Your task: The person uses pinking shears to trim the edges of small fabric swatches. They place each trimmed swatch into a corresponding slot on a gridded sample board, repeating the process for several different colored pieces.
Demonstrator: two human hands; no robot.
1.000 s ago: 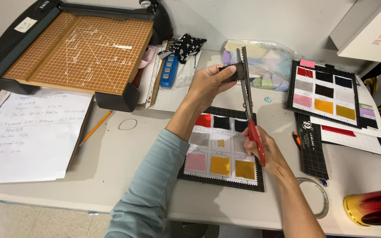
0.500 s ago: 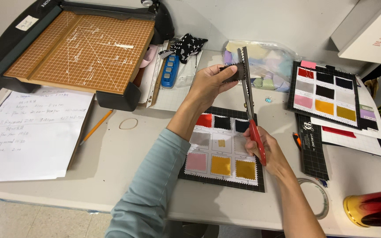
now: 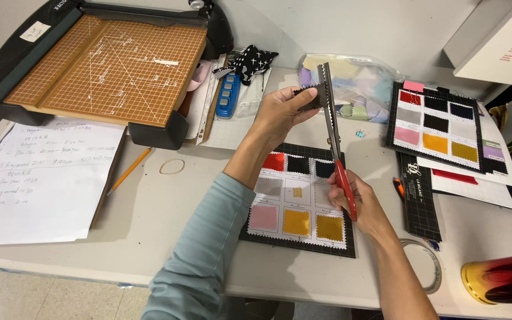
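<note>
The fingers of the left hand are pinched closed on a small dark fabric scrap, holding it up off the table so its edge meets the blades. The right hand is curled shut through the red handles of the pinking shears, whose zigzag blades point toward twelve o'clock and look nearly closed against the scrap (held upright, it seems, so the cut line stays in plain sight).

Directly below both hands lies a black swatch card with pinked squares in red, black, grey, pink and mustard; one middle cell carries only a tiny mustard piece.

At two o'clock a second swatch card rests on other sheets, with a clear bag of pale fabric pieces at one o'clock, within easy reach. A wooden paper cutter sits at ten o'clock, a handwritten sheet at nine. A pencil and a rubber band lie on the table between them.
</note>
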